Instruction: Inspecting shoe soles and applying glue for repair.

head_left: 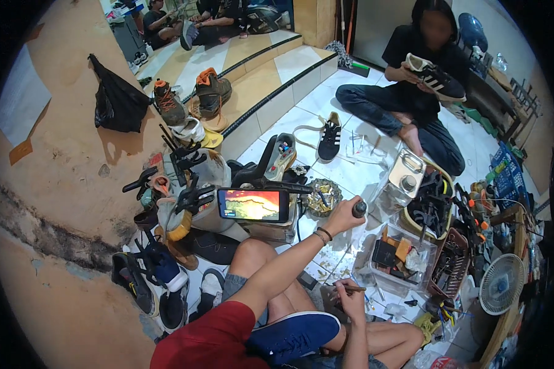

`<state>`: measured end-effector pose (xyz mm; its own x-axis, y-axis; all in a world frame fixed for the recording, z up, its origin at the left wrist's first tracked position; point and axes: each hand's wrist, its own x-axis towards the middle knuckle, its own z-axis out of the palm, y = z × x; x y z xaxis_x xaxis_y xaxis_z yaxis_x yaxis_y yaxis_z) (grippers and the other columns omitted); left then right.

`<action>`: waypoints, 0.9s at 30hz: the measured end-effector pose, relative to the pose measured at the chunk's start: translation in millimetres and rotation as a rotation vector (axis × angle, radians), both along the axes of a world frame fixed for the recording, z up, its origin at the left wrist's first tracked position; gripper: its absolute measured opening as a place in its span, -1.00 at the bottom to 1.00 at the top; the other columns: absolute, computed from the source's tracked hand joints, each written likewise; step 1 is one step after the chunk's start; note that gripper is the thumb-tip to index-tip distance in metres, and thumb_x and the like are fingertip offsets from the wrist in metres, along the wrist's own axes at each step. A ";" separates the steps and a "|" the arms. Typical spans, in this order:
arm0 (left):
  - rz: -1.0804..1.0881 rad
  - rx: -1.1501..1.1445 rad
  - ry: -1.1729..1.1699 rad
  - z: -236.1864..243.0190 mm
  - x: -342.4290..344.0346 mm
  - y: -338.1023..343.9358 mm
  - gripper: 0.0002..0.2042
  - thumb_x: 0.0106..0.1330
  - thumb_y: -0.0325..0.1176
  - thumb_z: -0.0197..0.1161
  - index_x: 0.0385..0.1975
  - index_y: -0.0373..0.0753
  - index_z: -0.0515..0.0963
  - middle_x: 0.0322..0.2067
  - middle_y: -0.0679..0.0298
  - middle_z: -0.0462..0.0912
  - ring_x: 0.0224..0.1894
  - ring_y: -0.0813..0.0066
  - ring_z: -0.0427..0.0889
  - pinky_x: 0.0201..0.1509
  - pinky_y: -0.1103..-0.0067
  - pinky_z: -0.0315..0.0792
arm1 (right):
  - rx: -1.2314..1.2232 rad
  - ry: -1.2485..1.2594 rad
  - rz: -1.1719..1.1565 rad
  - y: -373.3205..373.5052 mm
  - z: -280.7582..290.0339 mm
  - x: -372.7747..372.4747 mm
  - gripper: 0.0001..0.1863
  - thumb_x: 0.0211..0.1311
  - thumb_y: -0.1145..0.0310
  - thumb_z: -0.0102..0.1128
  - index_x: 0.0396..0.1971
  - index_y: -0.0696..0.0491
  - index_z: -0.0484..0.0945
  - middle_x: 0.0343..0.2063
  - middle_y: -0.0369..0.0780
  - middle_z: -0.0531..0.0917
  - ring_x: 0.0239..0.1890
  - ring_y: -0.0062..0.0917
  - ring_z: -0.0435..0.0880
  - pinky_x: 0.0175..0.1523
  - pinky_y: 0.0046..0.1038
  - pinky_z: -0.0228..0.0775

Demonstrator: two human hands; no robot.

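Observation:
My left hand (343, 215) reaches out past the phone, its fingers wrapped round a small dark cylindrical bottle (359, 209). Lower and nearer, my right hand (351, 300) pinches a thin brown-handled tool (354, 288), whose working end I cannot make out. A blue shoe (297, 335) with a pale sole edge lies across my lap, below both hands. Just left of my left hand stands a round dish (322, 197) full of what look like cigarette butts. A phone (253, 205) with a lit screen is propped sideways behind my left forearm.
Opposite sits a person holding a black-and-white shoe (437, 80); a similar shoe (330, 138) rests on the tiles. To my right are a metal can (406, 175), a clear plastic bin (375, 277) of oddments and a fan (501, 284). Clamps (194, 197) and several shoes crowd the left wall.

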<state>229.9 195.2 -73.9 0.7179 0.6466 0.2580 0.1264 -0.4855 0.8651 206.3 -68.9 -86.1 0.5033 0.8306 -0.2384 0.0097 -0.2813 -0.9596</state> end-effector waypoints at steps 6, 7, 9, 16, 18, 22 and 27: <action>-0.026 -0.057 0.062 10.1 -38.6 -33.8 -0.55 -0.08 -0.16 0.38 -0.20 -0.25 0.52 -0.46 0.00 0.65 -0.37 -0.04 0.63 -0.23 0.30 0.50 | -0.043 0.056 0.001 -9.0 -8.1 1.1 -0.52 0.45 0.07 -0.01 -0.45 0.17 0.64 -0.59 -0.30 0.58 -0.57 -0.72 0.50 -0.52 -0.64 0.29; -0.066 -0.032 0.115 10.3 -44.3 -39.2 -0.54 -0.09 -0.16 0.37 -0.17 -0.23 0.53 -0.43 -0.01 0.65 -0.32 -0.05 0.63 -0.19 0.28 0.50 | 0.000 0.001 -0.023 -10.7 -20.0 1.9 -0.51 0.46 0.03 -0.05 -0.43 0.15 0.59 -0.59 -0.29 0.60 -0.60 -0.72 0.49 -0.54 -0.64 0.29; -0.122 0.029 0.159 7.3 -57.9 -47.5 -0.54 -0.11 -0.16 0.37 -0.16 -0.19 0.54 -0.36 -0.02 0.67 -0.27 -0.05 0.64 -0.14 0.26 0.51 | 0.051 -0.045 -0.097 -4.8 -26.9 -0.6 -0.49 0.47 -0.04 -0.13 -0.44 0.12 0.49 -0.55 -0.25 0.63 -0.68 -0.69 0.46 -0.58 -0.63 0.30; -0.408 -0.042 0.185 2.2 -90.6 -64.2 -0.56 -0.09 -0.21 0.37 -0.19 -0.23 0.49 -0.38 0.05 0.67 -0.27 0.00 0.66 -0.18 0.29 0.51 | -0.058 -0.776 0.023 7.0 -56.3 15.0 -0.80 0.32 0.37 0.03 -0.22 0.22 0.47 -0.53 -0.02 0.64 -0.52 -0.19 0.65 -0.41 -0.26 0.44; -0.420 -0.068 0.172 0.4 -100.2 -64.6 -0.53 -0.10 -0.20 0.40 -0.16 -0.22 0.48 -0.33 0.05 0.67 -0.24 0.01 0.66 -0.14 0.29 0.51 | -0.215 -0.803 0.010 20.8 -52.9 3.9 -0.74 0.05 0.51 0.13 -0.21 0.22 0.46 -0.49 0.07 0.63 -0.39 -0.01 0.64 -0.27 -0.13 0.44; -0.290 0.078 0.328 4.9 -98.9 -60.3 -0.44 -0.18 -0.23 0.50 -0.12 -0.21 0.46 -0.24 -0.01 0.65 -0.14 -0.03 0.63 -0.02 0.29 0.49 | -0.187 -0.747 -0.035 38.4 -54.0 5.1 -0.71 -0.04 0.52 0.17 -0.23 0.18 0.52 -0.47 0.05 0.64 -0.33 0.01 0.64 -0.22 -0.14 0.46; -0.406 -0.032 0.194 -11.9 -91.8 -43.3 -0.47 -0.21 -0.29 0.49 -0.17 -0.24 0.47 -0.33 -0.04 0.64 -0.23 -0.04 0.63 -0.14 0.29 0.50 | 0.001 -0.702 0.080 59.5 -46.8 13.2 -0.70 -0.14 0.48 0.24 -0.28 0.09 0.64 -0.35 -0.01 0.70 -0.23 -0.06 0.68 -0.16 -0.21 0.49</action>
<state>138.2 151.9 -85.7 0.9481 0.3080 0.0785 0.0922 -0.5029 0.8594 219.5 -9.4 -132.9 0.4750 0.8716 0.1213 0.6474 -0.2528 -0.7190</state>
